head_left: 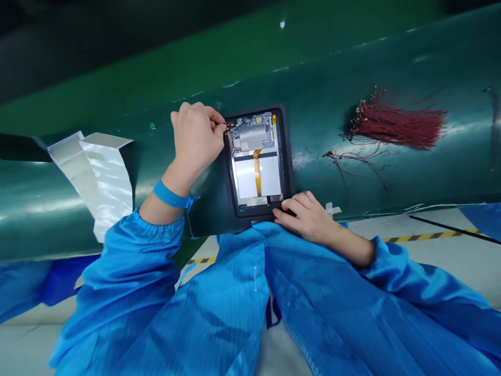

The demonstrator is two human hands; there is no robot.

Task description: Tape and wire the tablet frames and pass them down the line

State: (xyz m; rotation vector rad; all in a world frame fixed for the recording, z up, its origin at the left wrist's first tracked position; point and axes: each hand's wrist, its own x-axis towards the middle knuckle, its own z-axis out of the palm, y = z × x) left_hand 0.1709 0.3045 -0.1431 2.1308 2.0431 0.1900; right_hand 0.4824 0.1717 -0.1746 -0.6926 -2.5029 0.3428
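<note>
An opened tablet [230, 180] lies on the green work surface, with its circuit board [252, 137], pale battery cells [270, 176] and an orange ribbon cable [257, 175] exposed. At the tablet's upper left corner, my left hand [198, 137] is closed in a pinch beside small orange flex pieces [229, 128]. Whatever sits between its fingertips is hidden. My right hand [307, 216] grips the lower right corner of the tablet, fingers bent over the frame. A blue wrist band [171, 195] circles my left wrist.
To the right lies a bundle of dark red wires [403, 125] with small dark ends, and a few loose wires [358, 159] in front of it. A folded silvery-white sheet [107, 172] lies at left. White tape [332, 210] sticks near the front edge.
</note>
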